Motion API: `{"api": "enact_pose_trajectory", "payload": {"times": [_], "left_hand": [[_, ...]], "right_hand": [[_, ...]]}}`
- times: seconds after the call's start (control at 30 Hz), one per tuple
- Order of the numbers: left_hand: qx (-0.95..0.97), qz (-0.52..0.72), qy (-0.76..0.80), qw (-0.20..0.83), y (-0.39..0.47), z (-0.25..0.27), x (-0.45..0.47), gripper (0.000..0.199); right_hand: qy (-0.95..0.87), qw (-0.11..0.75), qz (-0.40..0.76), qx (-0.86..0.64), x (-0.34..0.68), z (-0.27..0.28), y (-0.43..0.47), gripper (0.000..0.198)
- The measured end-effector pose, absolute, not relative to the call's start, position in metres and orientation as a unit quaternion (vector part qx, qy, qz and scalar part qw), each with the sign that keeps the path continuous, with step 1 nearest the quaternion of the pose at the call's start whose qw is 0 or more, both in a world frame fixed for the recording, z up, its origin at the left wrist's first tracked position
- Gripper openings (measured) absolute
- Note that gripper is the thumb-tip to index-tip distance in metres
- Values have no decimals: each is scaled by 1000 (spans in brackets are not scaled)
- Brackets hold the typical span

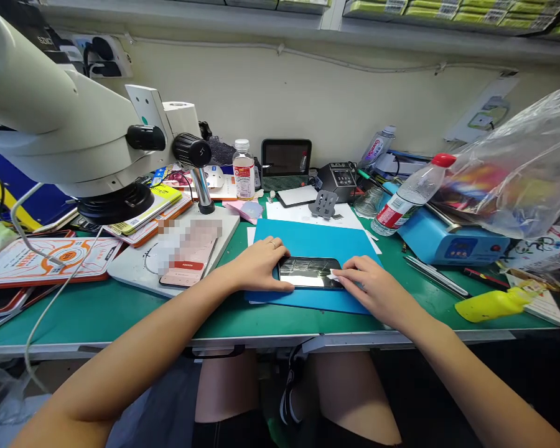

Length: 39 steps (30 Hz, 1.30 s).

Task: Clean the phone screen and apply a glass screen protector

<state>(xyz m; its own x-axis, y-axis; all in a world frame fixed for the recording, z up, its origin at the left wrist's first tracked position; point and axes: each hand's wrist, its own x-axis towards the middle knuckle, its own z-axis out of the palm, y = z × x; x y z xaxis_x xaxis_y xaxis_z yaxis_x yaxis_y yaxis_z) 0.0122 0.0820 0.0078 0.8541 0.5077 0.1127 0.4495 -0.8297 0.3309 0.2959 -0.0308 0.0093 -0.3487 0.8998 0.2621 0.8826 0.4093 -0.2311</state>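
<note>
Nearest the head cam, both forearms (154, 345) are reaching in over the green desk's (270, 323) near edge, w/ bare legs (226, 389) showing below. Left hand (260, 266) is gripping the left end of a dark phone (303, 272), thumb at its near edge & fingers at its far edge, clamped across the width. Right hand (368, 286) is holding a small white piece (332, 275) at the phone's right end, fingertips pinched tog. on it; material's too small to tell. Phone is lying flat, screen up, on a blue mat (317, 239), pale streaks showing on the glass.

To the left, a microscope (88, 130) is looming over the desk; a 2nd phone (189, 274), screen partly blurred, is lying on its pale base (126, 270).

Far side: a labelled bottle (244, 174) is standing left of a small dark screen (286, 157).

To the right, a red-capped bottle (408, 199) is leaning just beside a blue machine (434, 242), w/ a clear bag (518, 155) overhanging. Nearer, a yellow bottle (485, 306) is lying on its side.
</note>
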Motion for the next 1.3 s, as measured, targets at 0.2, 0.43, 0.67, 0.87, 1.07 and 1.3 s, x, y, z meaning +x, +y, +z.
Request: {"api": "enact_pose_trajectory", "payload": {"times": [0.2, 0.43, 0.67, 0.87, 1.07, 1.3], "left_hand": [[948, 99, 262, 150, 81, 9, 12, 63], [948, 111, 260, 147, 80, 6, 14, 60], [956, 124, 238, 120, 81, 1, 15, 41], [951, 108, 257, 134, 80, 7, 15, 58], [948, 97, 261, 154, 82, 9, 14, 61], [948, 113, 257, 150, 81, 4, 15, 59]], "right_hand": [[-817, 164, 8, -553, 292, 9, -35, 31], [-834, 173, 26, -523, 236, 11, -19, 26], [-855, 152, 38, -494, 193, 9, -1, 25], [-841, 144, 46, -520, 246, 17, -16, 28], [-814, 146, 33, -561, 275, 15, -25, 29], [-835, 167, 43, -523, 221, 12, -16, 25]]}}
